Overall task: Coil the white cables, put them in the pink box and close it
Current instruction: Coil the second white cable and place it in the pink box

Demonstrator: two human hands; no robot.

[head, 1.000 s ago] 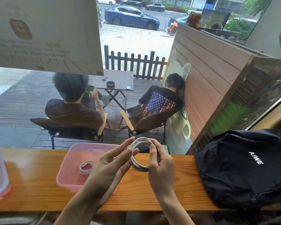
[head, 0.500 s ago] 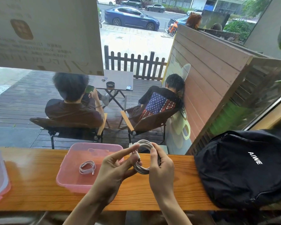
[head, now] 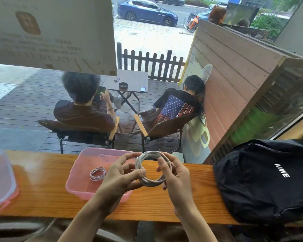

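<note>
1. While both hands meet above the wooden counter (head: 42,194), they hold one coiled white cable (head: 151,182) between them, lifted clear of the wood.
2. On the left side of the coil, the left hand (head: 120,177) has its thumb and fingers closed on the loops, with the forefinger arched over the top.
3. On the right side, the right hand (head: 174,175) grips the coil as well, its fingers curled through and around the ring.
4. Held upright, the coil faces the camera, and a plug end shows at its upper left edge.
5. Just left of the hands, the pink box (head: 80,173) sits open on the counter, and the left wrist covers its near right corner.
6. Inside the box, a second, smaller coiled cable (head: 97,173) lies flat on the bottom, right of centre.
7. At the far left edge of the counter, a clear lid with a pink rim (head: 0,186) lies partly out of view.
8. On the right end of the counter, a black backpack (head: 269,180) rests well apart from the box.
9. Beyond the window, two people sit in folding chairs on a wooden deck.
</note>
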